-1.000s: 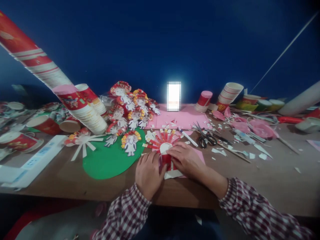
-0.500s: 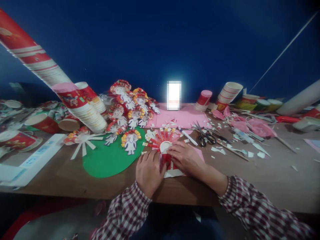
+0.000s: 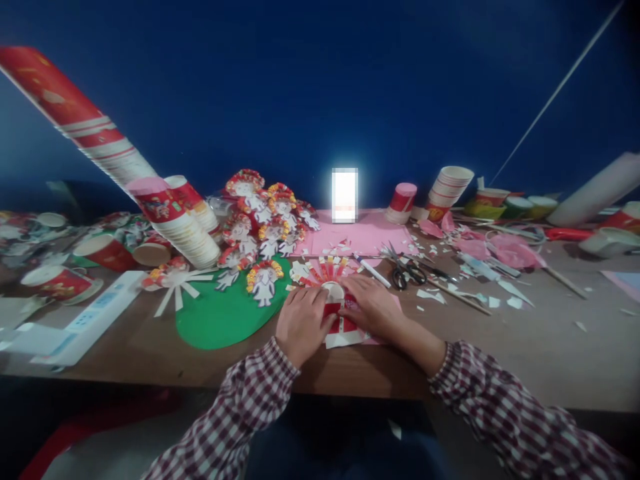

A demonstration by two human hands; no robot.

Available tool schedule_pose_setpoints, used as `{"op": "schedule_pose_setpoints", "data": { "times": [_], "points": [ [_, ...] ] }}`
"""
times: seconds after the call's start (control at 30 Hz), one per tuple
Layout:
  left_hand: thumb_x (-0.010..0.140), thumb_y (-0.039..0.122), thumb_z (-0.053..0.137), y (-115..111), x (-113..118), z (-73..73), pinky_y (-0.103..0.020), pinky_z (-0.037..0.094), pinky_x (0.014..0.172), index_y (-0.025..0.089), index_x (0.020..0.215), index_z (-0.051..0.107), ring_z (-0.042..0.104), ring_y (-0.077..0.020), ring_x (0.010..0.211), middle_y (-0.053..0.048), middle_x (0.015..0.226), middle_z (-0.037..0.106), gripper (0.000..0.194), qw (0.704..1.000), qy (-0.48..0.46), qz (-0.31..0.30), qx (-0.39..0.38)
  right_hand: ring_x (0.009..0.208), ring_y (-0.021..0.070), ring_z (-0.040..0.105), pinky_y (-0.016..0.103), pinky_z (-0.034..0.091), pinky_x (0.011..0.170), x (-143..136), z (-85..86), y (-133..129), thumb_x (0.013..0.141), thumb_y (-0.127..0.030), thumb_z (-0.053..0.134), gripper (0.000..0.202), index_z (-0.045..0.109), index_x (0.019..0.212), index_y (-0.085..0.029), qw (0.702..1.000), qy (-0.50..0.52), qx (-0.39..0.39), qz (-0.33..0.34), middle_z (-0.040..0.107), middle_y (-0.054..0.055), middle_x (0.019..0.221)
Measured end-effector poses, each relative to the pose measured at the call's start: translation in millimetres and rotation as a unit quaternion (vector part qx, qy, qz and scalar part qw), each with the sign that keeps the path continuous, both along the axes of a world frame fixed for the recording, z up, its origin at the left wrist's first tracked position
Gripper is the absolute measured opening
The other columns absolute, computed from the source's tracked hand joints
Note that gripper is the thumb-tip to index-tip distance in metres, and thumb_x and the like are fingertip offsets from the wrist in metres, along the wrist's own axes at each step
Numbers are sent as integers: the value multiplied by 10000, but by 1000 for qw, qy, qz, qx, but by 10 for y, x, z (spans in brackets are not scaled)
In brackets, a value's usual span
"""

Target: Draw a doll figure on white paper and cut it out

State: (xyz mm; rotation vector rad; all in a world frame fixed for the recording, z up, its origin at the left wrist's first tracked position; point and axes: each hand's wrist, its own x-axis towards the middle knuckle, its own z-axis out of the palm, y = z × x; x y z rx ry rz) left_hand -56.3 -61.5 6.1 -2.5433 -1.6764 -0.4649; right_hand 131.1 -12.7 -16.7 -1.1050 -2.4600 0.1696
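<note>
Left of the cut cup (image 3: 331,290), paper dolls (image 3: 264,281) lie on green paper (image 3: 220,320). The left hand (image 3: 303,323) presses the cup's near left side; the right hand (image 3: 373,307) presses its right side. Right of it lie scissors (image 3: 401,272).

the left hand (image 3: 304,323) and right hand (image 3: 376,308) hide parts of a cut-open paper cup (image 3: 333,291). pixelation masks a glowing rectangle (image 3: 345,195); the white roll (image 3: 595,190) runs out of frame at right, and print on a white carton (image 3: 95,327) is illegibly small.
</note>
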Motion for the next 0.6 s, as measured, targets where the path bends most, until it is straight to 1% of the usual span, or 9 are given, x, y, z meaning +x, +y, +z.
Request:
{"op": "schedule_pose_setpoints", "data": {
  "times": [0.1,0.23,0.33,0.43,0.6],
  "points": [
    [854,280,552,58,-14,-76,-427,397,989,151,1131,568,549,-245,1074,-98,1145,627,306,999,-2,-35,-18,1186,290,496,443,410,984,8,-9,11,831,-472,607,570,511,1285,-141,1000,4,14,-1,614,151,1209],
    [864,279,538,61,-38,-159,-448,365,1026,165,1134,577,525,-249,1114,-79,1160,629,296,999,-13,-41,-17,1204,279,473,430,383,1019,-1,17,-11,878,-459,544,454,563,1228,-171,999,-16,19,22,634,85,1210],
    [876,292,522,41,-40,-178,-479,322,1056,172,1135,578,486,-268,1165,-73,1139,640,291,999,-15,-40,0,1242,297,428,454,373,1025,-9,48,-41,893,-410,537,370,594,1192,-200,998,-48,27,26,615,50,1254],
    [878,295,518,37,-26,-186,-483,318,1057,168,1133,575,471,-272,1180,-83,1123,641,291,999,-18,-40,11,1252,315,408,483,373,1014,-16,75,-59,904,-384,526,328,609,1177,-223,997,-72,32,12,607,31,1271],
    [838,262,556,55,-9,-179,-449,367,1016,156,1096,569,517,-256,1084,-97,1096,622,279,999,-24,-34,-2,1239,324,417,488,377,1003,-29,98,-57,917,-407,492,329,622,1154,-219,996,-85,29,9,625,36,1244]
  ]
}}
